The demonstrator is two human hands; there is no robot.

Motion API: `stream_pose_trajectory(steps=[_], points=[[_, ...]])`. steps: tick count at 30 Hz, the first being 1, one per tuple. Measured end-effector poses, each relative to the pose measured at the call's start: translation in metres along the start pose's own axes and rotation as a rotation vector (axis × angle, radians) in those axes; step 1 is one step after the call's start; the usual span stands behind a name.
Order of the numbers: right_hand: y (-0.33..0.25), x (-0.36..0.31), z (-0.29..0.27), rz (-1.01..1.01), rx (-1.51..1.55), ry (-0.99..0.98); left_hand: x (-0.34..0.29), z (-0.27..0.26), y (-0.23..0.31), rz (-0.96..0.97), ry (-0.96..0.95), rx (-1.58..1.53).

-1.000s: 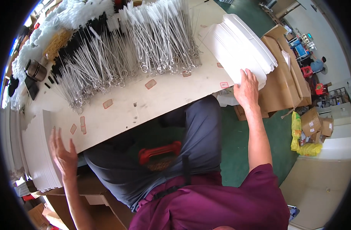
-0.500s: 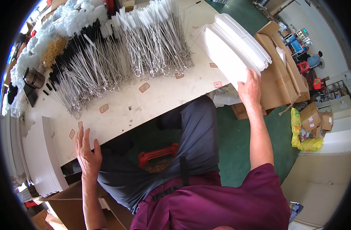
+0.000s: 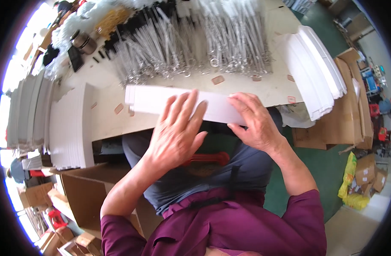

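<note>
A long flat white cardboard piece (image 3: 152, 100) lies across the near edge of the pale work table (image 3: 272, 87). My left hand (image 3: 178, 132) presses flat on its middle, fingers spread. My right hand (image 3: 255, 119) grips its right end between thumb and fingers. Behind the piece, rows of clear plastic-wrapped slender items (image 3: 191, 47) cover the table. A stack of white flat pieces (image 3: 317, 74) leans at the table's right end, and another white stack (image 3: 71, 128) stands at the left end.
Brown cardboard boxes (image 3: 349, 115) stand right of the table on the green floor, and an open box (image 3: 93, 200) sits at my lower left. A red tool (image 3: 204, 160) lies on my lap. Small tan tags (image 3: 217, 80) dot the tabletop.
My right hand took a white piece from the right stack and brought it to the front of the table. My left hand rose from the lower left onto that piece.
</note>
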State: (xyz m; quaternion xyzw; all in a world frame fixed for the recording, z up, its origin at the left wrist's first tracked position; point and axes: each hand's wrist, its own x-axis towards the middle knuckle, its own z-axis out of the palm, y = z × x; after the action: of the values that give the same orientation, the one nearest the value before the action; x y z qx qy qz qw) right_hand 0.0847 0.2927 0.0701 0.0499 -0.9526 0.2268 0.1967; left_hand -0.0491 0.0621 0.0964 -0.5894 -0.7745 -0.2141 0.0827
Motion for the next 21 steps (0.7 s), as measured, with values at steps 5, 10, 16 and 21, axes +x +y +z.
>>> stream_pose_trajectory(steps=[5,10,16,21], points=[[-0.008,0.019,0.031,-0.145,0.081,-0.066,0.001,0.030,-0.020,-0.027,-0.110,-0.020],[-0.010,0.024,0.037,-0.179,-0.035,-0.092,0.005,0.026,-0.021,-0.161,-0.227,-0.008],[-0.019,-0.001,0.050,0.190,-0.175,0.008,-0.007,0.036,-0.036,-0.093,-0.150,0.142],[-0.037,-0.002,0.070,0.424,0.212,0.085,-0.013,0.046,-0.037,-0.060,-0.136,0.156]])
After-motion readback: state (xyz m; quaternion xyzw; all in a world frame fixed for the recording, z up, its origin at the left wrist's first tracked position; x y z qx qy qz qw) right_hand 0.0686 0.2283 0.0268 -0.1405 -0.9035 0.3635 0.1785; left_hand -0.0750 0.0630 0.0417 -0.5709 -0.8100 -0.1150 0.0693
